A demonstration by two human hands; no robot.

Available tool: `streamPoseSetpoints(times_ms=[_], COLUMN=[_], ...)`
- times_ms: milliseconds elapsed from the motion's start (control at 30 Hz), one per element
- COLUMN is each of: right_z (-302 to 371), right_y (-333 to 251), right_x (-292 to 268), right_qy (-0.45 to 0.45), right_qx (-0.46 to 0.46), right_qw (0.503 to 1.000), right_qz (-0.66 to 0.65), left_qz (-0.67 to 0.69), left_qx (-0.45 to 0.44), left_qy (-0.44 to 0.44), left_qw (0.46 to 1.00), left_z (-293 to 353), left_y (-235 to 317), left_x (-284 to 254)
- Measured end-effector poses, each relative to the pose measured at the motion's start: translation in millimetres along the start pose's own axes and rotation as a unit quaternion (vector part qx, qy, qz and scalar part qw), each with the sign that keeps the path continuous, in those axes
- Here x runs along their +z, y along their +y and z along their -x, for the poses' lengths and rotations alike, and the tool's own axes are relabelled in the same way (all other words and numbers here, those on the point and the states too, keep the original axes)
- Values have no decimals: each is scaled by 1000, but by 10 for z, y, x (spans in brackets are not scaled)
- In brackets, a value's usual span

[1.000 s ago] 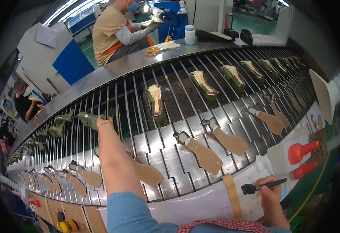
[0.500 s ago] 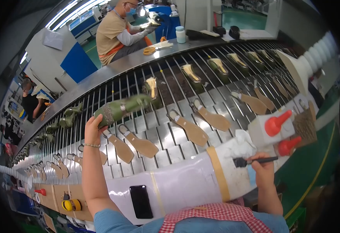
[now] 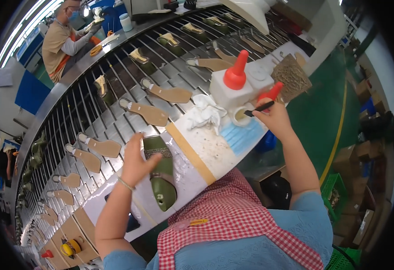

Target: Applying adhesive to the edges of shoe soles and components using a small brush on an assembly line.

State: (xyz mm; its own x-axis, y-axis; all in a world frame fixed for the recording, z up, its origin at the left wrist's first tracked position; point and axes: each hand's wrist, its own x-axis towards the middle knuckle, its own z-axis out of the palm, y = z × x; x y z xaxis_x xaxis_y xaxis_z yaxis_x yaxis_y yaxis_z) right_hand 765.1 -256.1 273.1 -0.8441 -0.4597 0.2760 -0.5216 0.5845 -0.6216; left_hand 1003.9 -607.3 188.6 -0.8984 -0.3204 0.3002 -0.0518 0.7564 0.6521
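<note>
A green shoe last (image 3: 163, 173) with a glittery strap band lies on the plastic-covered bench top (image 3: 190, 168). Beside it is my left hand (image 3: 138, 159), its fingers apart and its thumb over the edge of the last. In my right hand (image 3: 275, 119) I hold a dark-handled brush (image 3: 265, 106). The brush's head is at the mouth of a small white pot (image 3: 240, 116). Close by stand a white bottle with a red nozzle (image 3: 235, 74) and a second red nozzle (image 3: 273, 92). A crumpled white cloth (image 3: 206, 112) sits left of the pot.
Beyond the bench runs a rod conveyor (image 3: 82, 112) carrying tan soles (image 3: 149, 112) and several green lasts (image 3: 138, 58). A phone (image 3: 133, 222) is partly under my left forearm. A blue mask (image 3: 244, 135) lies near the pot. Across the conveyor sits a co-worker (image 3: 59, 45).
The green last has come from over the conveyor onto the bench, and my left hand has loosened from it. My right hand has brought the brush to the pot. The view has turned right.
</note>
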Motion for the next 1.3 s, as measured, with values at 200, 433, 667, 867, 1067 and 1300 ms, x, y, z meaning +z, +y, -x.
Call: streamPoseSetpoints(times_ms=[200, 433, 667, 867, 1067, 1300], right_z=[-24, -28, -2, 100, 208, 219], right_y=[287, 205, 297, 643, 817, 1038], right_x=[201, 215, 221, 149, 370, 462], right_qy=[-35, -68, -72, -63, -47, -18], right_qx=[-26, -11, 39, 194, 343, 363], right_qw=[999, 996, 996, 888, 720, 582], right_qz=[25, 55, -40, -413, -601, -728], left_qz=[-185, 188, 271, 502, 367, 528], left_qx=[-20, -365, -346, -219, 8, -184], left_qy=[-142, -228, -228, -34, 113, 195], left_qw=[972, 883, 869, 836, 923, 806], left_z=[614, 631, 520, 652, 679, 948], left_y=[614, -38, -232, 95, 328, 717], left_x=[99, -224, -121, -126, 381, 802])
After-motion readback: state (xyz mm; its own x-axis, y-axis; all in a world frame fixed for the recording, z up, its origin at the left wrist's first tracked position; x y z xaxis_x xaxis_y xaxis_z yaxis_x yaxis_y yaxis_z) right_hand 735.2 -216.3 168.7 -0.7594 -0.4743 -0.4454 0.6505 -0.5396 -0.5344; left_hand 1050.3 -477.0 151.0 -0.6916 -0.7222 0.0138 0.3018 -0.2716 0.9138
